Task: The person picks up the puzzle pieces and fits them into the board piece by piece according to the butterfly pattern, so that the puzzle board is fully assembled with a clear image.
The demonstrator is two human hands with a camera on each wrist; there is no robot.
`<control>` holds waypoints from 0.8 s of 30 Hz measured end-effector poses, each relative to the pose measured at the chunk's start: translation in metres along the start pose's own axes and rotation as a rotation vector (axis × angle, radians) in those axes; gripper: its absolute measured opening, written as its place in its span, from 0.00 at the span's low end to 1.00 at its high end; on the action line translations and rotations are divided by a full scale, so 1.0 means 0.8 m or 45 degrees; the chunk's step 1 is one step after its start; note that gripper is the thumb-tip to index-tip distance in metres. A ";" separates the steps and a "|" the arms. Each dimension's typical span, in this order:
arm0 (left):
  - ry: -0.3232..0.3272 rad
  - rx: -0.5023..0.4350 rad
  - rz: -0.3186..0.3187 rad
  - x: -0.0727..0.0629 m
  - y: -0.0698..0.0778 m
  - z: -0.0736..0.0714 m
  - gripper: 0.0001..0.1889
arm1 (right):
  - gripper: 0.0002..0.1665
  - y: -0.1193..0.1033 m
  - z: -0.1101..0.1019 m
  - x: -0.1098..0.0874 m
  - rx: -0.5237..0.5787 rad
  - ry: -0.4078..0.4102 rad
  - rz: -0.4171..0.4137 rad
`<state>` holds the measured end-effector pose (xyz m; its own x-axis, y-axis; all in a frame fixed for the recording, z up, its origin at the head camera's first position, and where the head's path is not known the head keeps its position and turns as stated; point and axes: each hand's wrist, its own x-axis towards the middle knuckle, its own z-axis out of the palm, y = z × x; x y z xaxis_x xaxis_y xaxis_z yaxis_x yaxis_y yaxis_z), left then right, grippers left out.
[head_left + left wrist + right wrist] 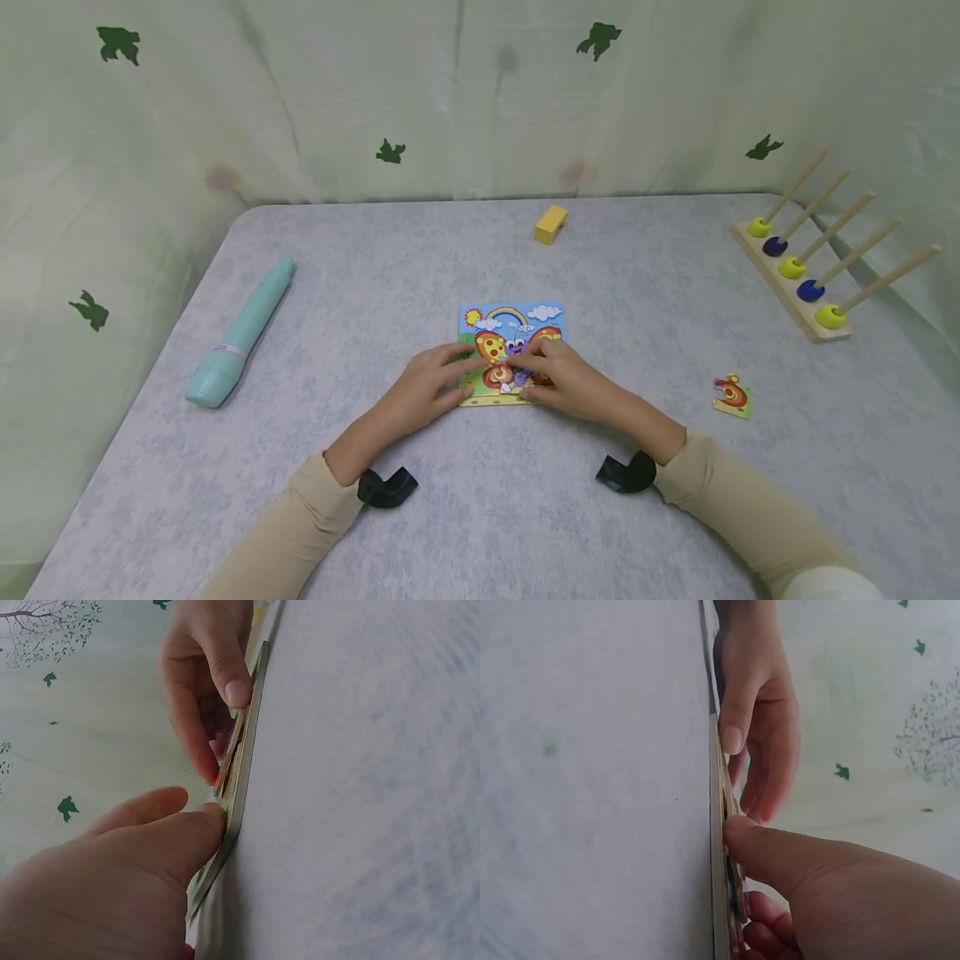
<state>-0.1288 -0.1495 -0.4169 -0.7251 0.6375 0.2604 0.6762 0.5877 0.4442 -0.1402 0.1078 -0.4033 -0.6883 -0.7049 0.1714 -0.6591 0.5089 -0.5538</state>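
A butterfly jigsaw puzzle (510, 315) with a rainbow and clouds lies flat on the table in the head view. My right hand (566, 379) pinches a puzzle piece (517, 382) between thumb and fingers over the lower middle of the picture. Seen from the left wrist, that piece sits slightly tilted above the board (251, 742). My left hand (427, 387) rests at the puzzle's left side, fingers extended over it and thumb touching its lower edge. Off to the right, a loose puzzle piece (732, 397) with a red and orange swirl lies on the table.
A folded turquoise umbrella-like bundle (242, 337) lies at the left. Behind the puzzle sits a yellow block (551, 224). At the back right, a wooden peg stand (795, 279) carries yellow and blue beads, its pegs rising high. A fabric curtain (337, 100) hangs behind the table.
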 end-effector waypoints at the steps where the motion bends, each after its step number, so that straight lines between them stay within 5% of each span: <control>1: 0.004 -0.002 0.046 0.000 0.000 0.000 0.21 | 0.26 0.001 0.000 0.000 0.007 -0.007 -0.008; 6: -0.006 0.015 0.136 0.000 0.003 -0.001 0.18 | 0.26 0.005 -0.001 0.001 0.060 -0.036 -0.004; 24: -0.133 -0.045 0.006 -0.002 0.005 -0.002 0.16 | 0.31 0.006 -0.007 -0.003 0.013 -0.139 0.024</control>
<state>-0.1255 -0.1489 -0.4145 -0.7032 0.6897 0.1726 0.6732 0.5677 0.4739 -0.1433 0.1147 -0.4017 -0.6629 -0.7454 0.0712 -0.6430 0.5180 -0.5641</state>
